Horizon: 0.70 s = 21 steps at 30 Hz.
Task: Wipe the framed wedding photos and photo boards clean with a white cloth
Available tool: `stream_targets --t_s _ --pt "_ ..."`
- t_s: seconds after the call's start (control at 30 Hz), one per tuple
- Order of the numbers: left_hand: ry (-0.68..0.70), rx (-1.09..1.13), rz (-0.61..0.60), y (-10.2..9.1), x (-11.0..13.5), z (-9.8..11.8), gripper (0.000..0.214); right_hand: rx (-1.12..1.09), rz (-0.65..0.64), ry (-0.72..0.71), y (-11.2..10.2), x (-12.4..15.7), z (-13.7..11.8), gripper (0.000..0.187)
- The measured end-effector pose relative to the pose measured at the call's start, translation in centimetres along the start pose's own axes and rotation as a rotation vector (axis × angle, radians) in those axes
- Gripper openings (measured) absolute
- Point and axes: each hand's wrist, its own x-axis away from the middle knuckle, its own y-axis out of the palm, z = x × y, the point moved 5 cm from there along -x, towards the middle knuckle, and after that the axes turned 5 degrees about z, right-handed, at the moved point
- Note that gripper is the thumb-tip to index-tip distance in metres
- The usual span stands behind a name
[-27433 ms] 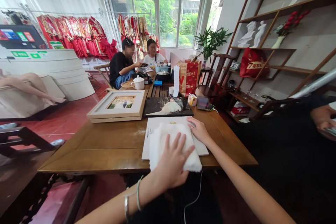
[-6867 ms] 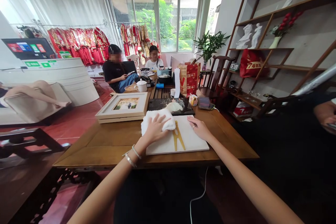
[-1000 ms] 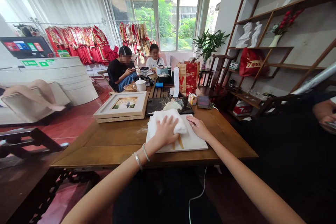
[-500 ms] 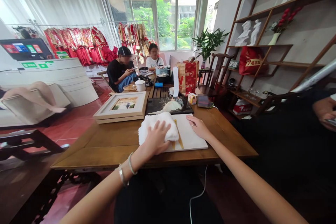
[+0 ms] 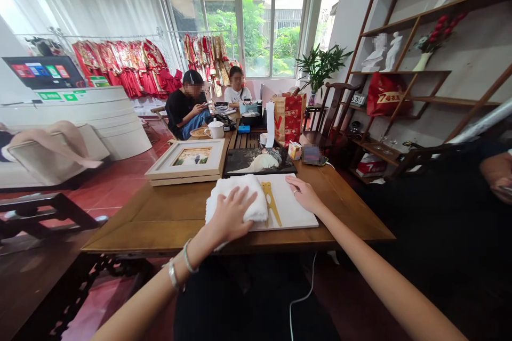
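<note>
A white board (image 5: 294, 208) with a gold emblem (image 5: 270, 201) lies flat near the front edge of the wooden table (image 5: 168, 218). My left hand (image 5: 232, 216) presses flat, fingers spread, on a folded white cloth (image 5: 234, 194) that covers the board's left part and overhangs its left edge. My right hand (image 5: 306, 195) rests with fingers stretched out on the board's upper right area and holds nothing.
Behind the board lie a dark photo panel (image 5: 260, 161) and a framed picture (image 5: 188, 160). A phone (image 5: 312, 155) and small box (image 5: 294, 150) sit at right. Two people sit at the table's far end. Another person's hand (image 5: 496, 176) shows at far right. Shelves stand along the right wall.
My left hand has slid the cloth leftward and toward me across the board, uncovering the gold emblem. My right hand has stayed in place on the board.
</note>
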Motion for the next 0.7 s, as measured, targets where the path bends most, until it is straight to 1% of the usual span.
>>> stream_targets --t_s 0.1,0.2,0.3,0.37,0.43,0.5,0.6,0.7 --pt "0.008 -0.013 0.075 0.7 -2.7 -1.7 0.068 -0.003 0.003 0.002 0.0 0.0 0.0 0.038" --pt "0.001 -0.013 0.111 1.2 -4.7 -2.7 0.066 0.005 0.001 0.004 0.0 0.0 0.0 0.038" --pt "-0.013 -0.003 0.124 1.2 -5.6 -3.2 0.062 0.017 -0.006 0.005 0.0 0.0 -0.1 0.038" --pt "-0.022 0.011 0.12 1.2 -5.6 -3.4 0.059 0.016 -0.001 0.007 0.0 0.0 -0.1 0.038" --pt "-0.022 0.028 0.101 1.1 -5.0 -3.2 0.059 0.011 0.012 0.012 0.0 0.0 0.0 0.038" --pt "-0.016 0.041 0.08 1.0 -3.8 -2.7 0.062 0.007 0.02 0.016 0.0 0.0 0.0 0.038" --pt "-0.019 0.054 0.064 0.8 -1.0 -1.2 0.067 0.005 0.028 0.017 0.0 0.0 0.0 0.038" --pt "-0.039 0.066 0.076 0.6 2.0 0.7 0.072 0.004 0.027 0.016 0.0 0.0 0.0 0.038"
